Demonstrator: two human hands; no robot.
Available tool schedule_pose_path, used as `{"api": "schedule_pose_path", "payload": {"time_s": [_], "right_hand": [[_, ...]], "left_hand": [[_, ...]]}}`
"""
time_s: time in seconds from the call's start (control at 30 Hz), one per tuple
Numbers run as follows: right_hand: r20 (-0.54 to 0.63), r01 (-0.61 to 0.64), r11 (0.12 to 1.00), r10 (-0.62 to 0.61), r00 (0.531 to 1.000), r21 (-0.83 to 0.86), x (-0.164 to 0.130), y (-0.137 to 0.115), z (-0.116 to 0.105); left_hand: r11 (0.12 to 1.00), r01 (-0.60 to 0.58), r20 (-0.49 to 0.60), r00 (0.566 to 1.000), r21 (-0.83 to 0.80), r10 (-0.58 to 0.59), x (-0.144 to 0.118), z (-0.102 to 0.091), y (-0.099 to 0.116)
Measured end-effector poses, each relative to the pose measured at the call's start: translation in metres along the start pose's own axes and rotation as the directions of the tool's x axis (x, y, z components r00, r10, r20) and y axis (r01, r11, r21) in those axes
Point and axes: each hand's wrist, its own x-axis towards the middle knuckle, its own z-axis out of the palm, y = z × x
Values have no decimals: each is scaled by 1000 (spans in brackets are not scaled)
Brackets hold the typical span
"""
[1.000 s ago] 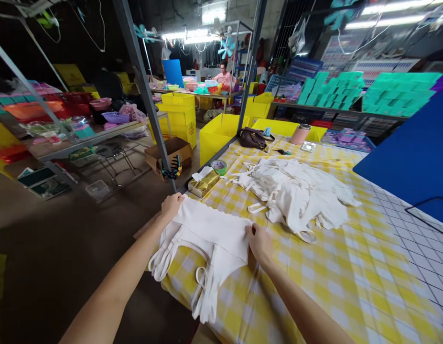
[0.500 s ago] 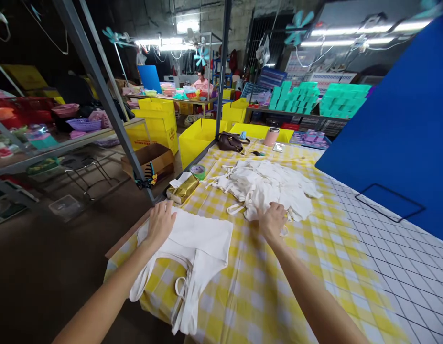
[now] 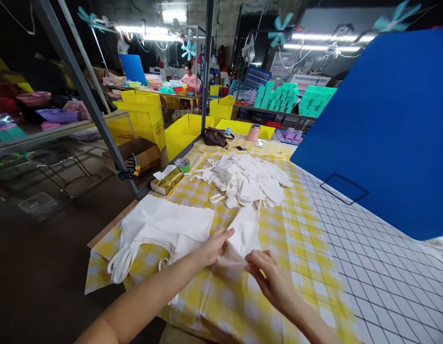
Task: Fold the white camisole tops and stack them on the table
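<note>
A white strappy top point(image 3: 243, 229) is stretched out between my two hands, over the front of the table. My left hand point(image 3: 217, 247) grips its left side, thumb on top of the cloth. My right hand point(image 3: 269, 274) pinches its near right edge, fingers pressed together. Just behind it lies a heap of white tops point(image 3: 248, 177), crumpled, with loose straps. To the left another white top point(image 3: 167, 217) is spread flat, its straps hanging toward the near table edge; my left forearm covers part of it.
A yellow checked cloth point(image 3: 278, 229) covers the table. Along its left side are a gold tissue pack point(image 3: 167, 181), green tape point(image 3: 182, 165) and a grey metal post point(image 3: 207, 71). A dark bag point(image 3: 216, 137) and pink cup point(image 3: 253, 133) stand behind. A blue panel point(image 3: 353, 129) rises at right.
My right hand has come back from the heap toward me with a white top. My left hand has left the flat top and moved right to grip this one. The view has turned right.
</note>
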Motion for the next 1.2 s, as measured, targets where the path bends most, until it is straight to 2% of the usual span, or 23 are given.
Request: {"api": "schedule_pose_path", "payload": {"time_s": [0.07,0.13,0.2,0.27,0.33,0.4,0.47,0.5,0.57,0.67,0.73,0.83,0.9,0.93,0.97,1.03,1.1,1.17,1.2], "right_hand": [[111,-12,998,4,994,69,-25,-13,4],[223,-34,991,4,975,132,-45,-20,8],[334,-73,981,9,943,178,-57,-20,10],[381,-134,972,52,923,193,-61,-11,10],[313,-223,962,164,935,161,-57,5,12],[136,-333,938,318,938,101,-46,24,15],[-55,-421,905,424,904,56,-27,40,21],[-131,-436,899,437,890,35,-16,45,25],[-214,-387,922,374,902,-20,8,51,31],[-187,-225,970,206,961,-87,40,55,33],[-174,-190,978,173,970,-89,52,58,24],[-242,-237,969,214,946,-68,52,63,-8],[-322,-235,971,207,924,-48,39,62,-42],[-368,-213,976,184,912,-40,29,59,-61],[-424,-147,989,122,897,-26,18,55,-80],[-431,-48,998,24,902,-44,-9,44,-112],[-277,-13,998,-3,961,-56,-38,35,-129],[-19,-57,997,56,998,-46,-68,33,-129],[121,-105,994,110,987,-41,-82,35,-123]], "left_hand": [[992,57,21,998,-113,-55,-5,12,-15],[992,73,1,997,-100,-73,-11,15,-28],[994,77,-44,996,-76,-80,-17,11,-38],[998,46,-88,995,-43,-49,-21,3,-45],[1000,-14,-123,992,-20,12,-24,-5,-47],[999,-42,-118,992,-13,40,-27,-9,-44],[998,-49,-78,996,-30,47,-31,-7,-40],[997,-55,-53,997,-45,52,-33,-4,-37],[993,-83,-7,997,-79,83,-36,3,-32],[983,-146,44,987,-115,152,-35,12,-20],[980,-170,67,982,-107,178,-31,14,-8],[972,-234,131,964,-1,233,-28,16,22],[924,-350,224,923,157,312,-32,21,47],[864,-429,283,890,263,356,-35,26,60],[765,-514,354,849,387,392,-40,31,72],[446,-639,458,765,626,452,-53,42,88],[77,-656,569,702,751,430,-65,48,90],[-217,-644,679,683,734,270,-74,45,73],[-320,-645,710,689,694,149,-76,40,59]]}}
